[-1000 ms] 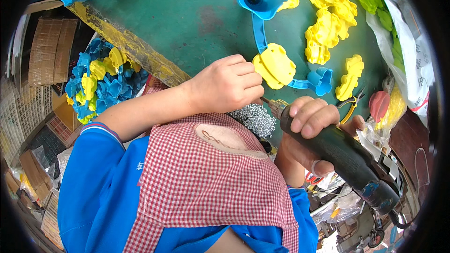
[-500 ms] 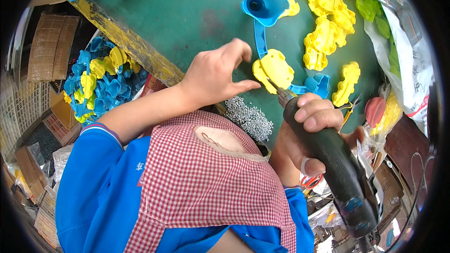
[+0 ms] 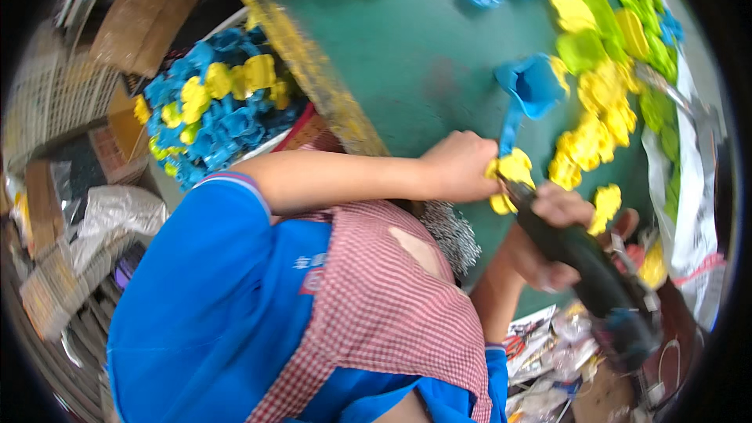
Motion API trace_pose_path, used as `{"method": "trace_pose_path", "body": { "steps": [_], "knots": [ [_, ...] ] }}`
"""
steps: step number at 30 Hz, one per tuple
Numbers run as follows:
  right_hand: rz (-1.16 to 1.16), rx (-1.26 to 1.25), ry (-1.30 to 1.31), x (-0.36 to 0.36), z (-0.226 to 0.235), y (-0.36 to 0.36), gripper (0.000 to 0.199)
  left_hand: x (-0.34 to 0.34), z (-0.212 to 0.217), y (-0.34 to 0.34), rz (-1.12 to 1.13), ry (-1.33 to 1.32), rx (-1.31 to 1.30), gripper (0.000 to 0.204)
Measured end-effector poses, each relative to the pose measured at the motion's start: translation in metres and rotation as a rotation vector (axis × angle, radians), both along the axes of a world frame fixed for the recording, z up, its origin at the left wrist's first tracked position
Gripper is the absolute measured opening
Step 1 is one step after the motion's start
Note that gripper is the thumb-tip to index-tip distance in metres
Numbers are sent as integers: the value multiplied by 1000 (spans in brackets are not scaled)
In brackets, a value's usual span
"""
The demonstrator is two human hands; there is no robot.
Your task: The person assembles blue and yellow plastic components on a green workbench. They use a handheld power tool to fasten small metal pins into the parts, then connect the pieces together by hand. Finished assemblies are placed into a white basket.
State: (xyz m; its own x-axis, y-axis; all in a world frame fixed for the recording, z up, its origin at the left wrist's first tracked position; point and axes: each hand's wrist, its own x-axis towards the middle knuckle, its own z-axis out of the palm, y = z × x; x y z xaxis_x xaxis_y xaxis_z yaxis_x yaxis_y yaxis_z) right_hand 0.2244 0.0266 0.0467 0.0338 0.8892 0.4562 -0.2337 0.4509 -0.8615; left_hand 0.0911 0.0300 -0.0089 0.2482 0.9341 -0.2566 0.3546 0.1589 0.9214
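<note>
The left hand [image 3: 460,166] is bent in with its fingers curled. Its fingertips are at the left side of a yellow part [image 3: 515,164]. The picture is blurry, so I cannot tell if they pinch the part or just touch it.

The right hand [image 3: 559,208] has its fingers wrapped around a black driver [image 3: 597,276]. The driver slants, with its fat end near and to the right. Its thin tip points at the yellow part, but I cannot tell if it touches.

The yellow part is on the green table [image 3: 399,47], between the left hand and the driver. A blue strip [image 3: 511,127] runs from it to a blue cup [image 3: 529,86] on the far side.

A pile of little silver screws [image 3: 453,239] is on the near side, by the apron [image 3: 399,298]. To the right of the yellow part is one more yellow piece [image 3: 605,207]. Farther away is a bunch of yellow pieces [image 3: 589,137], with green pieces [image 3: 581,50] past them. A white bag [image 3: 680,211] is at the right side. On the left, off the table, is a big heap of blue and yellow toys [image 3: 236,121].
</note>
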Motion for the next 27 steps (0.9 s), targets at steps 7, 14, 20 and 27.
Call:
{"method": "trace_pose_path", "body": {
  "steps": [7,14,20,27],
  "knots": [
    [92,242,262,52,57,-3,65,-149,9,-99,788,-258,225,28],
    [-148,44,139,32,32,0,54,-190,-60,-154,1739,-690,-11,37],
    [-101,26,49,35,29,-3,57,-164,-226,-89,1745,-1406,-302,46],
    [-158,-72,-44,47,29,-9,57,-209,-320,-2,2090,-1142,-196,60]
  ]
}}
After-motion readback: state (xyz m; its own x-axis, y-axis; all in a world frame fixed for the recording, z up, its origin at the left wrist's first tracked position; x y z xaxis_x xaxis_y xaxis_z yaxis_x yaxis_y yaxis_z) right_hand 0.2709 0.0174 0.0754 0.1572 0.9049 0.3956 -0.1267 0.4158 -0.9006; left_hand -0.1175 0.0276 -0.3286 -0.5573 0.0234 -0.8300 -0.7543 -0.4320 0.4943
